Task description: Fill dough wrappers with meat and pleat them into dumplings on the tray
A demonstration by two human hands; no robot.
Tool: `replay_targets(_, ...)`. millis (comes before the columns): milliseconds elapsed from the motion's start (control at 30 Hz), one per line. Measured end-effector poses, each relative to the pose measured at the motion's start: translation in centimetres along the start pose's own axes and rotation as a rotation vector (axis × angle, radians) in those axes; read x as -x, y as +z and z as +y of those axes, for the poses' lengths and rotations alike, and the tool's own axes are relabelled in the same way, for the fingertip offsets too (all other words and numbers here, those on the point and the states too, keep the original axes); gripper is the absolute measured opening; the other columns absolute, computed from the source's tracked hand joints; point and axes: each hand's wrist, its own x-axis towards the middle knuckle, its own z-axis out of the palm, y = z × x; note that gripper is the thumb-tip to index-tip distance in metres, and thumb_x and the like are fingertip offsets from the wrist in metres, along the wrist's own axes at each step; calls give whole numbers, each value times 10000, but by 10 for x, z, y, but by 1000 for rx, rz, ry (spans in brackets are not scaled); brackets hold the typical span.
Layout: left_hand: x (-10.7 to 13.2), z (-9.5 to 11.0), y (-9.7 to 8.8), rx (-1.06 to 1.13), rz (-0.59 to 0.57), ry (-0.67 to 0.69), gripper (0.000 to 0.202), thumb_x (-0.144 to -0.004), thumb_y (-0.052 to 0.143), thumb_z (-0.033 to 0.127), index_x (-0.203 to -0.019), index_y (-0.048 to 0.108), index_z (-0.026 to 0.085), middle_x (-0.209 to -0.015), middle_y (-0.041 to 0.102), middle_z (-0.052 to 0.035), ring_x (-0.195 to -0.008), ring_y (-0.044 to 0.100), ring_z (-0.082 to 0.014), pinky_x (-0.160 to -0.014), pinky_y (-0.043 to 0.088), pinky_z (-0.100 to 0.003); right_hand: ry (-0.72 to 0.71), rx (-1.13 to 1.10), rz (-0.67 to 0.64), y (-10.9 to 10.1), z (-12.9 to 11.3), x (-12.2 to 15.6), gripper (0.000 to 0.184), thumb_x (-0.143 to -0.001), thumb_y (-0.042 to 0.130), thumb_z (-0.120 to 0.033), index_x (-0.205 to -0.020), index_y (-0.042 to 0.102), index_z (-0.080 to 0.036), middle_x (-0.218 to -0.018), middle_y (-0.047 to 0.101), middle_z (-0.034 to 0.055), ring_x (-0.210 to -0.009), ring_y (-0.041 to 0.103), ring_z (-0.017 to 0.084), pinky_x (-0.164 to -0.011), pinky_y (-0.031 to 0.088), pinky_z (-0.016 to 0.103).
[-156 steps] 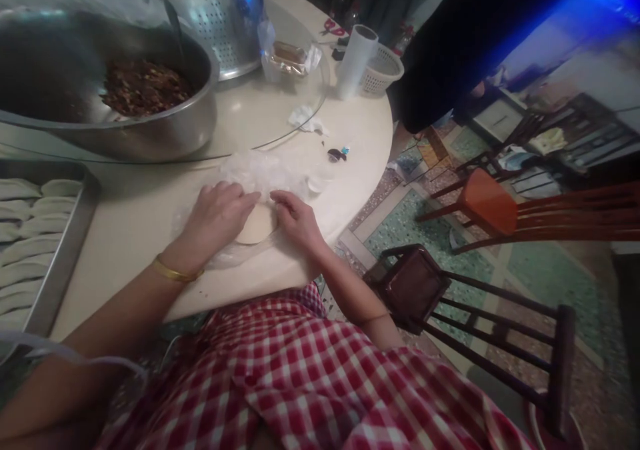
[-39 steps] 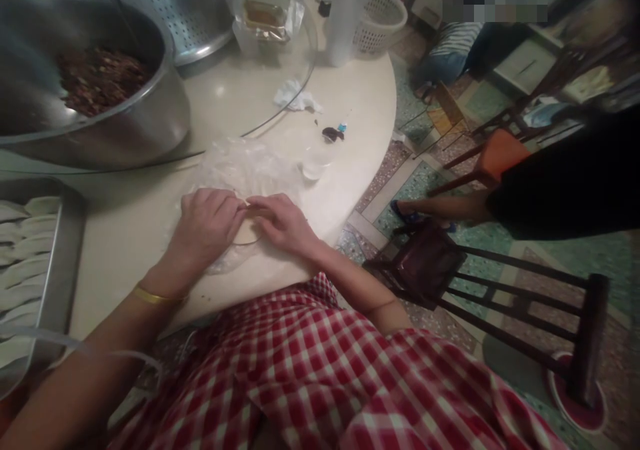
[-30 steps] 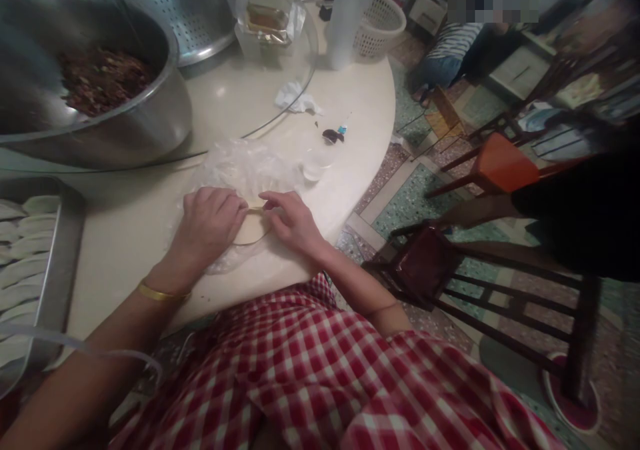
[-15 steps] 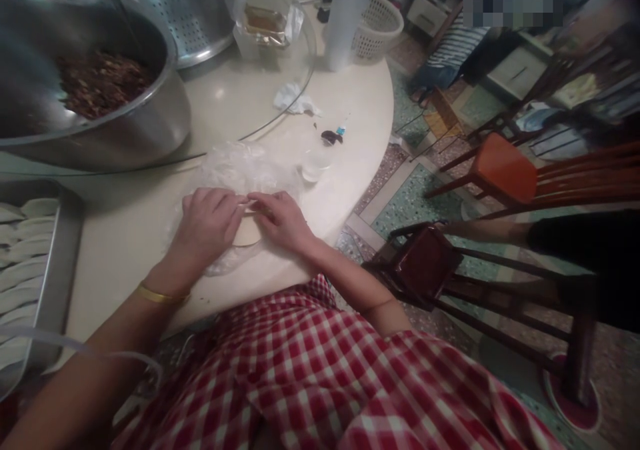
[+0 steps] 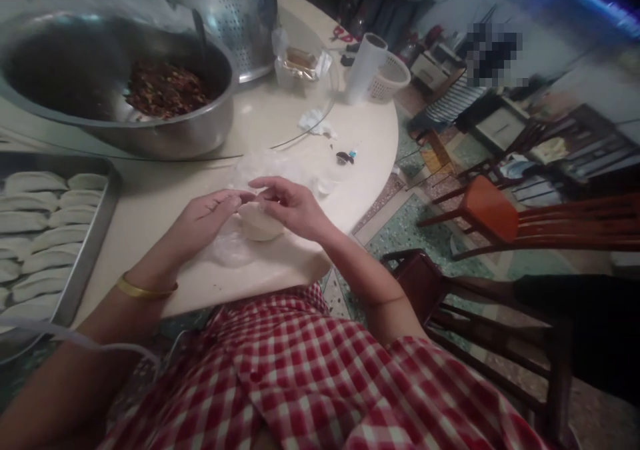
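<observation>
A pale, rounded dumpling wrapper (image 5: 263,223) is held up between my hands over a crumpled clear plastic bag (image 5: 233,247). My left hand (image 5: 207,217) is closed, thumb and fingers pinching the wrapper's upper left edge. On the other side my right hand (image 5: 293,207) grips its upper right edge between thumb and fingers, with the index finger raised. Whether filling is inside cannot be seen. To the left, a metal tray (image 5: 95,237) holds rows of folded dumplings (image 5: 55,237). Behind it, a large steel bowl (image 5: 170,133) contains dark minced filling (image 5: 165,90) and a utensil handle.
A steel colander (image 5: 245,30), a foil-lined container (image 5: 303,63), a plastic-film roll (image 5: 366,67) and a white basket (image 5: 393,80) stand toward the back. Crumpled tissue (image 5: 315,123) and dark scraps lie on the table. Chairs (image 5: 487,210) stand to the right; another person's arm (image 5: 480,290) reaches there.
The view has shifted, showing more of the tray and bowl. The wrapper is now lifted and tilted in my hands, and my right index finger has come away from its edge.
</observation>
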Motion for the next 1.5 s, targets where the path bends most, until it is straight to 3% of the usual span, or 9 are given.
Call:
replay_targets(133,8,13,0,212,34,-21,497,-794,662,659,-903,702,176,-813,723,-60,-764,640,-210,-721,515,-326,32,-129,-59,-7,-29,-14,276,-862,639,-137,-1136,644,-174,-831,693,-32,-769,652,93,-743,550,218)
replay_targets(367,15,30,0,339,170,28,199,-710,781,332,-678,653,184,-657,582,31,-640,476,-115,-611,386,-250,98,-152,-93,3,-57,-14,236,-842,673,-110,-1050,671,-222,-798,688,-52,-699,615,69,-664,521,181)
replay_targets(533,20,37,-1,507,145,-15,268,-730,770,387,-643,611,189,-599,530,33,-562,422,-106,-515,338,-240,136,-278,-148,6,-62,-16,268,-814,693,-86,-1050,668,-209,-806,699,-61,-713,630,74,-707,538,191)
replay_targets(733,12,32,-1,833,24,-77,508,-936,444,654,-937,685,207,-859,750,-71,-830,685,-234,-750,567,-371,168,-349,-237,17,-89,-26,250,-813,706,-87,-1026,675,-216,-831,730,-45,-729,674,95,-718,587,216)
replay_targets(833,10,31,3,975,-10,-74,524,-973,374,658,-1040,677,235,-968,780,-61,-1010,708,-277,-895,582,-445,173,-252,-283,24,-98,-37,271,-824,714,-130,-1075,671,-225,-851,733,-42,-655,655,99,-543,559,201)
replay_targets(967,21,44,4,1165,59,-151,589,-1005,288,637,-1159,666,213,-1158,777,-89,-1197,673,-300,-967,593,-498,141,11,-140,23,-90,-53,287,-857,614,-71,-1100,668,-214,-898,732,-27,-678,640,91,-496,519,177)
replay_targets(1100,32,59,0,1388,93,-292,669,-1022,267,616,-1326,606,126,-1267,743,-122,-1247,663,-281,-927,639,-448,-16,226,-34,9,-80,-60,227,-863,622,-123,-1074,688,-175,-1012,753,19,-821,689,113,-677,596,233)
replay_targets(1233,31,68,-8,1481,47,-213,768,-1018,276,637,-1434,495,29,-1260,728,-214,-1142,724,-314,-836,662,-449,-231,321,74,-21,-80,-72,191,-868,647,-244,-1032,719,-179,-1014,776,42,-968,718,157,-920,589,331)
replay_targets(1500,7,66,-20,1634,171,-248,741,-1031,299,560,-1517,379,7,-1174,742,-276,-1038,760,-356,-780,663,-488,-148,598,265,-59,-73,-150,180,-871,628,-213,-986,758,-164,-863,756,12,-785,664,143,-813,554,309)
